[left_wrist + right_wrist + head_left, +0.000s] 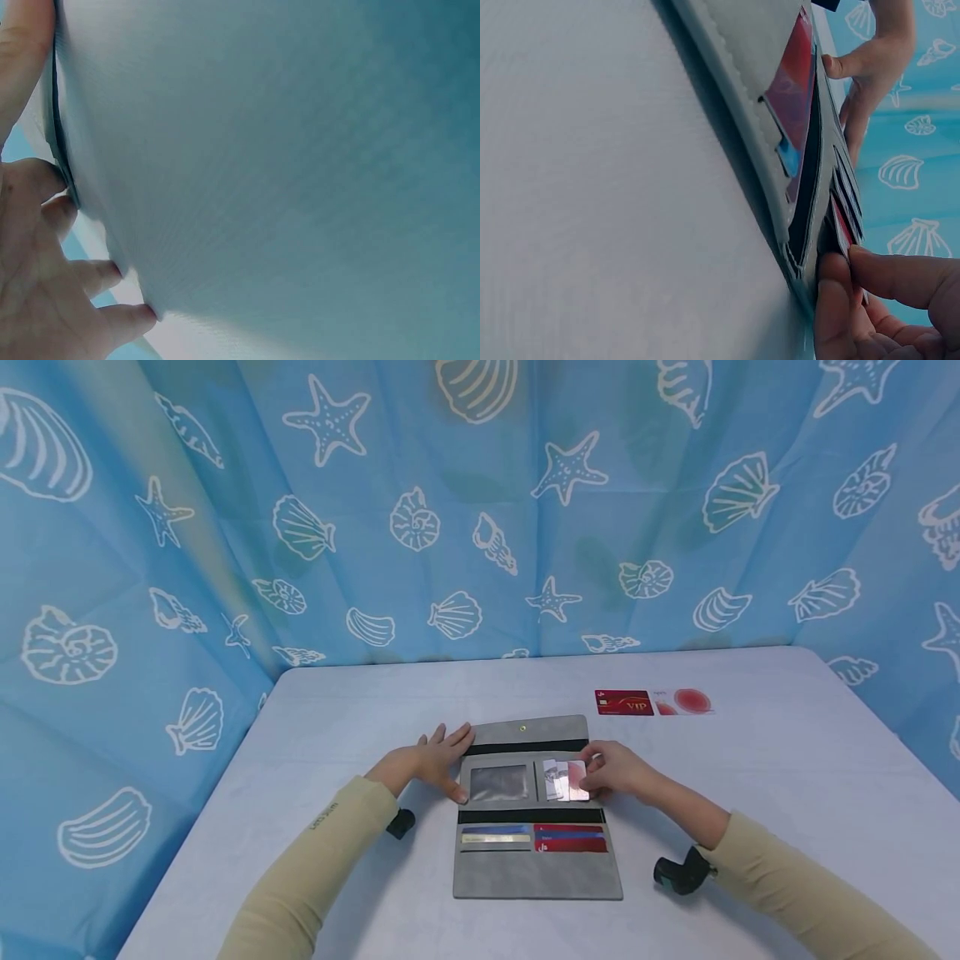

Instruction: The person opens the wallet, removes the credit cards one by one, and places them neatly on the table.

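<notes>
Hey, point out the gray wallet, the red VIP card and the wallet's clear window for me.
Gray wallet (537, 876): head view, on the bare lower panel.
Red VIP card (624, 702): head view, on the middle of its face.
Clear window (499, 783): head view, on the center of its pane.

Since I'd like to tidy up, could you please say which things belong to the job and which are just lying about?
In the job:
grey wallet, touched by the left hand;
cards in its slots;
pinkish card pinched by the right hand.

Lying about:
red VIP card;
pale card with red circle; both perhaps wanted later.
</notes>
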Tool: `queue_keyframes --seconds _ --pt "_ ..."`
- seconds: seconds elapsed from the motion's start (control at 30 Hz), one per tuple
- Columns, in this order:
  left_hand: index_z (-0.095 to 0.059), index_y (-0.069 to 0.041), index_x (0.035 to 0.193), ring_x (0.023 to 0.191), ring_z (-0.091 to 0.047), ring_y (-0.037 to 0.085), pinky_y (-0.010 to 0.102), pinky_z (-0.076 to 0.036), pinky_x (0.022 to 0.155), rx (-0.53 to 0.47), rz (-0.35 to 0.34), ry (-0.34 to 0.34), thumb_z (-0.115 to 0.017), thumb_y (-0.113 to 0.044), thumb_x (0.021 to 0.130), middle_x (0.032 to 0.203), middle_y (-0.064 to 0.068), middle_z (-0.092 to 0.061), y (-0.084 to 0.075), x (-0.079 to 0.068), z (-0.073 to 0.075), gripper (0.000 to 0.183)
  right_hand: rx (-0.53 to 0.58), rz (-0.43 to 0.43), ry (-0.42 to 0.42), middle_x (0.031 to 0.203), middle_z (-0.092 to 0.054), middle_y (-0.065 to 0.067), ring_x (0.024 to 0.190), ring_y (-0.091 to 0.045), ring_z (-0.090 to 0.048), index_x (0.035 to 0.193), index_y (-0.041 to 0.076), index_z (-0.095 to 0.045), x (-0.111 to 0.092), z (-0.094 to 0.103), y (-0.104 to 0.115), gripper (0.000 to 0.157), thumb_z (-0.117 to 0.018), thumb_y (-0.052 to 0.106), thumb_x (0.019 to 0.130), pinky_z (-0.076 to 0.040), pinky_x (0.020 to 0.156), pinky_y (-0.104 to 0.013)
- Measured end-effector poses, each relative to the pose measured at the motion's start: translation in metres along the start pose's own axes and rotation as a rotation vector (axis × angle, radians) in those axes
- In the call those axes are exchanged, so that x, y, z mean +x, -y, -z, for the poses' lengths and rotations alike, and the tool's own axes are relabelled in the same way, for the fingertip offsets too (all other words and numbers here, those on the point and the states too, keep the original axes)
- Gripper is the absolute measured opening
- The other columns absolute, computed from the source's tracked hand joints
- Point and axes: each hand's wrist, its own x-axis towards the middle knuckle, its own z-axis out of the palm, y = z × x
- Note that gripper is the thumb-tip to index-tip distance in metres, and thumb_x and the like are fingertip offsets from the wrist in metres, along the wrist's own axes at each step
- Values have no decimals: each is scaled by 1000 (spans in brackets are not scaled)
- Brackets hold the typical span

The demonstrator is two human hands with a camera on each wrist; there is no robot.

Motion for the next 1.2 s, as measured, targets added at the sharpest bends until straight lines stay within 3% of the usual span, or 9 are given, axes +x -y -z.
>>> queue_keyframes --seconds 0.63,0.9,1.2 --pt "-6 -18 149 140 11 30 51 1 111 -46 12 -6 -75 -51 66 155 -2 4 0 2 -1 113 142 -71 51 82 -58 -11 56 -17 -61 120 -5 -43 -8 18 -17 49 -67 9 80 -53 57 -28" --pt "-6 -17 149 140 9 32 53 -1 111 -13 6 -18 -74 -49 69 155 0 4 -1 0 -1 110 116 -95 12 91 -55 -13 60 -17 -58 121 -4 -44 -17 31 -27 51 -69 12 79 -54 61 -27" --pt "-6 -17 149 140 9 32 52 -1 111 -17 5 -22 -74 -48 69 155 0 4 -2 -2 -1 109 97 -97 11 90 -56 -12 60 -17 -59 124 -5 -41 -21 45 -33 53 -66 12 81 -53 63 -27"
